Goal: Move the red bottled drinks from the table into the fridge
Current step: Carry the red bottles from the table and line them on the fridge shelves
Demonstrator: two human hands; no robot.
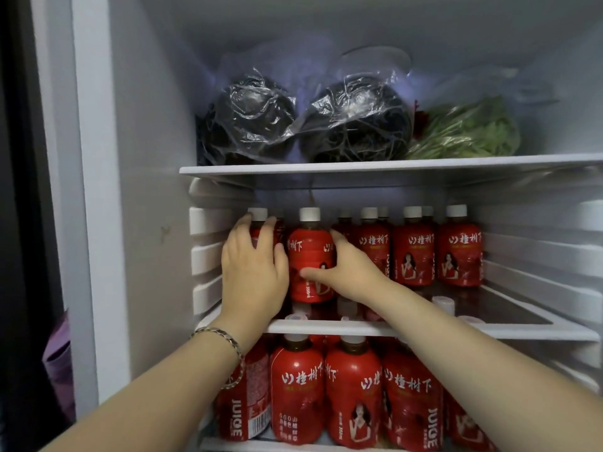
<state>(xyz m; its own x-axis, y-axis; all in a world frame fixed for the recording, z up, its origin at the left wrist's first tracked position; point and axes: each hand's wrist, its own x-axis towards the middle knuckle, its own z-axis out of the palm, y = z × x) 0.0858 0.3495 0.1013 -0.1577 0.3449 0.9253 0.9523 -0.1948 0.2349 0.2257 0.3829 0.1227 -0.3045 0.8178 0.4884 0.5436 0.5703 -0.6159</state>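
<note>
While both arms reach into the open fridge [146, 158], each hand holds one red juice bottle on the middle shelf [473, 332].

Left hand [253, 269]: fingers and thumb are curled round the leftmost bottle [259, 215], which stands upright against the ribbed left wall. Only its white cap and a strip of red label show above the fingers. A chain bracelet [228, 342] sits on that wrist.

Right hand [347, 272]: the thumb lies across the lower front of the second bottle [310, 249] and the fingers wrap behind its right side. This bottle is upright, just beside the leftmost one, with its base near the shelf's front edge.

To the right, further red bottles [412, 256] stand in a row on the same shelf, with more caps visible behind them. The lower shelf is packed with the same red juice bottles [297, 386].

On the top shelf [359, 166] are two clear bags of dark contents [251, 122] and bagged green vegetables [466, 132].
</note>
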